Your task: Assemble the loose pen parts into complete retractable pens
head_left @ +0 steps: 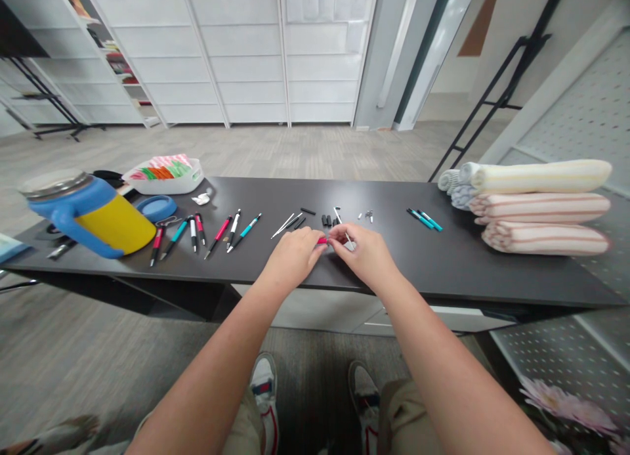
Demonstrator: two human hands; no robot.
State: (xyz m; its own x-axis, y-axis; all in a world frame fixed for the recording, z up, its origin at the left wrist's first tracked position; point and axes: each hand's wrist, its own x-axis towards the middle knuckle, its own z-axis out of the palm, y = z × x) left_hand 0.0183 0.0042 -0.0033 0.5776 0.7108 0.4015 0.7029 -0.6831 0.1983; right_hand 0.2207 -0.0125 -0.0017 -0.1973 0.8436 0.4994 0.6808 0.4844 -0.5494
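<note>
My left hand is closed on a red pen barrel just above the front of the dark table. My right hand is closed too, its pinched fingertips at the barrel's right end; what they grip is hidden. A thin whitish stick shows beside the right fingers, and I cannot tell whether it is held. Thin pen refills lie beyond the left hand. Several short black pen grips and a black tube sit beyond the fingers. Small silvery pen parts lie farther right.
Several assembled pens lie left on the table, near a blue-and-yellow mug, a blue lid and a white basket. To the right are teal barrels and stacked rolled cloths.
</note>
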